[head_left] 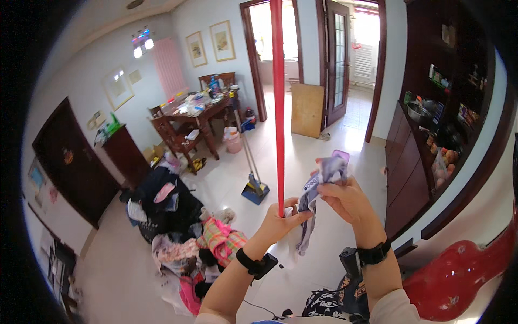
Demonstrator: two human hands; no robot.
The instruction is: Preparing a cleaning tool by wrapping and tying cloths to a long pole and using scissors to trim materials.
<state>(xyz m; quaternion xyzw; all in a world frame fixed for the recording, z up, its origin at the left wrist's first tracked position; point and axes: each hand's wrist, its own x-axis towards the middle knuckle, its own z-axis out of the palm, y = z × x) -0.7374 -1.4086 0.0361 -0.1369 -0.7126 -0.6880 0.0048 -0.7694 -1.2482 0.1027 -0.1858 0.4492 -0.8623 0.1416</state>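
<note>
A small grey-purple patterned cloth (309,197), sock-like in size, is stretched between my two hands in front of me. My left hand (285,220) pinches its lower part, and a piece of white cloth (288,251) hangs beneath that hand. Higher up, my right hand (345,198) has its fingers closed on the bunched top end. A light purple edged item (341,156) shows just behind the cloth; I cannot tell what it is. One long red pole or strip (278,108) runs upright from the top of the view to my left hand. Whether that hand grips it is unclear.
Heaped clothes (224,240) lie on the floor at left, beside a dark pile (162,197). A dustpan (254,191) stands ahead, with a cluttered table (202,110) beyond. At right are a long cabinet (402,156) and a glossy red object (458,278). Patterned black cloth (324,304) lies below.
</note>
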